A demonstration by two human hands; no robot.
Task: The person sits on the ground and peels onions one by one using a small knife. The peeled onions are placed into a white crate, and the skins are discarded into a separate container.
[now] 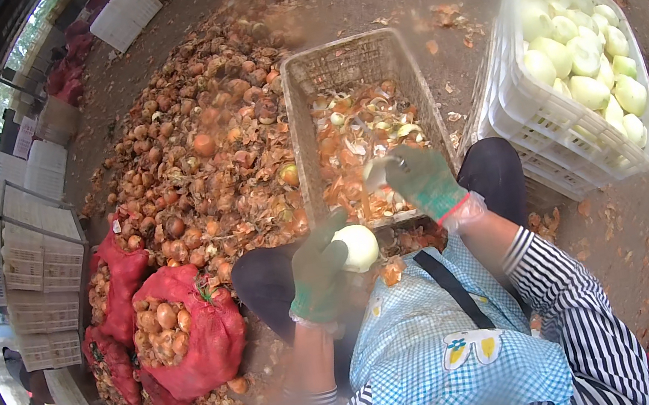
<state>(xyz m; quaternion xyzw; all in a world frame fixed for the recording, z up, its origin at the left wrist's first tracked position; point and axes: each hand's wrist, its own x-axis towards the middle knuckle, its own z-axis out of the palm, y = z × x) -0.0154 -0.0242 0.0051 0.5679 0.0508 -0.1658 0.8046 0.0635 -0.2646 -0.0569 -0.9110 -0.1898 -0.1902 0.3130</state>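
Note:
My left hand [318,272], in a green and grey work glove, holds a peeled white onion [357,249] above my lap. My right hand [421,180], gloved alike with a clear plastic cuff at the wrist, grips a small knife [377,174], blurred, over the near part of a dirty plastic crate [429,99]. Onion skins and trimmings [349,159] lie in that crate. A piece of brown onion skin [392,270] rests on my checked apron just below the peeled onion.
A large heap of unpeeled onions [203,139] spreads left of the crate. Red mesh sacks [224,337] of onions stand nearer on the left. At right, stacked white crates [550,117] hold peeled onions [585,55]. More white crates [37,253] line the far left.

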